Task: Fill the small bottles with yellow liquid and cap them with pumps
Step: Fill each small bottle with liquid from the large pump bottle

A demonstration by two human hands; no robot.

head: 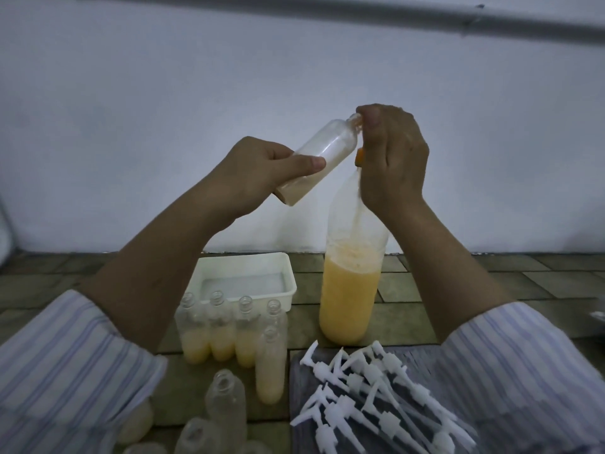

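My left hand (258, 172) grips a small clear bottle (327, 145) by its lower half and tilts it, mouth up to the right. A little pale yellow liquid lies at its low end. Its mouth touches my right hand (393, 152), which is curled round the top of a large bottle (350, 290) about half full of yellow liquid. An orange collar (359, 157) shows under my fingers, and a thin tube runs down inside the large bottle. What my right hand covers is hidden. White pumps (370, 388) lie heaped at the lower right.
Several uncapped small bottles (222, 332), partly filled with yellow liquid, stand in front of a white tray (288, 283). Empty small bottles (226, 401) stand nearer to me. The pumps lie on a grey mat (301, 404). A white wall rises behind the tiled surface.
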